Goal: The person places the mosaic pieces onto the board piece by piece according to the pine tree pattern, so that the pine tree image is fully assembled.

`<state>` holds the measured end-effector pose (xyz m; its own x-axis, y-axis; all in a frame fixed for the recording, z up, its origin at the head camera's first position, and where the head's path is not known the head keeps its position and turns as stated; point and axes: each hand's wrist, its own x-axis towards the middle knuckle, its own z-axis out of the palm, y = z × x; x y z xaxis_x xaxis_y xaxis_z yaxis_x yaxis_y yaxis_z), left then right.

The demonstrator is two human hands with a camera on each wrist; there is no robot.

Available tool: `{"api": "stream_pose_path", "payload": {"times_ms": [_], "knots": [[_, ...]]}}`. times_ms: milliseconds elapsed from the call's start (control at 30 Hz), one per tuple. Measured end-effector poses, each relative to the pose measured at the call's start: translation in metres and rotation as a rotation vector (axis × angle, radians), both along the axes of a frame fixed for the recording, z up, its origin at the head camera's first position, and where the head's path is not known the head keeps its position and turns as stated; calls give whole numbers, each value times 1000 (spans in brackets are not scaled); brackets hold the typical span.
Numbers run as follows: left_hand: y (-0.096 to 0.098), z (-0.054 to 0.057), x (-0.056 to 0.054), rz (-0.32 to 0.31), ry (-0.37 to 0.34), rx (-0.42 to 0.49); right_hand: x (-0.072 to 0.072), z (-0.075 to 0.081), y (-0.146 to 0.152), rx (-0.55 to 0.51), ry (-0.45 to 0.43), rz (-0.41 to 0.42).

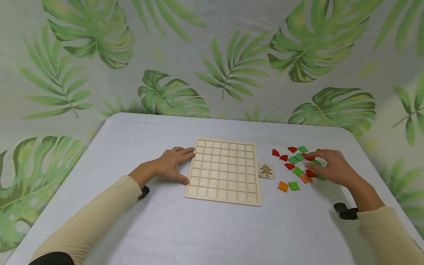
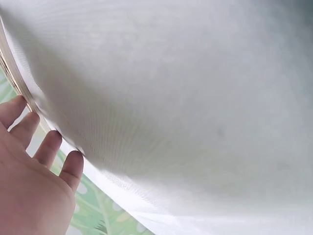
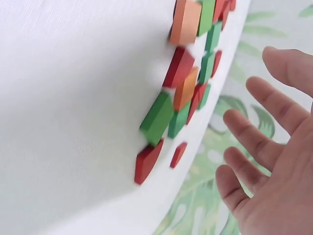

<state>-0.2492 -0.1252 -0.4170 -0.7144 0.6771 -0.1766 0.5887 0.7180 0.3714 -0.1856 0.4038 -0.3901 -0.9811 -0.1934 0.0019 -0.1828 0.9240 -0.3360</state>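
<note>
A wooden grid board (image 1: pixel 223 170) lies flat on the table with bare squares. At its left edge, my left hand (image 1: pixel 170 164) rests with fingers spread, thumb and fingertips touching the rim; the left wrist view shows the fingers (image 2: pixel 49 147) fairly straight. My right hand (image 1: pixel 336 169) hovers over the right part of a loose group of tiles, covering some of them. These include red quarter-round pieces (image 1: pixel 275 152), green squares (image 1: pixel 293 186) and orange squares (image 1: pixel 283 186). In the right wrist view its fingers (image 3: pixel 249 129) are apart and hold nothing.
Between board and tiles, touching or nearly touching the board's right edge, lies a small card (image 1: pixel 266 171) with a tree picture on a grid. A white cloth covers the table (image 1: pixel 218 232). Behind it hangs a leaf-patterned backdrop (image 1: pixel 185 55).
</note>
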Motion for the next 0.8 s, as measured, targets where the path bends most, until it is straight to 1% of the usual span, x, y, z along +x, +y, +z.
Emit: {"api": "stream_pose_path", "payload": {"times_ms": [100,200,333,433,533,667,800], "knots": [[1,2,1,-1,-11,-14,0,-1,7,-1,-27,-23],[2,3,1,-13,-4,-19,2,-1,12,-8,-16,-31],[2,3,2,-19,17,-30,2,-2,15,-7,14,-9],[2,4,3,-19,19,-47,0,-3,17,23,36,11],[1,4,3,-18,11,-58,-1,-4,21,46,25,-9],[1,4,3,-13,-13,-54,-4,-6,30,53,-26,-54],[1,3,3,-5,-25,-48,-10,-10,33,71,-38,-54]]}}
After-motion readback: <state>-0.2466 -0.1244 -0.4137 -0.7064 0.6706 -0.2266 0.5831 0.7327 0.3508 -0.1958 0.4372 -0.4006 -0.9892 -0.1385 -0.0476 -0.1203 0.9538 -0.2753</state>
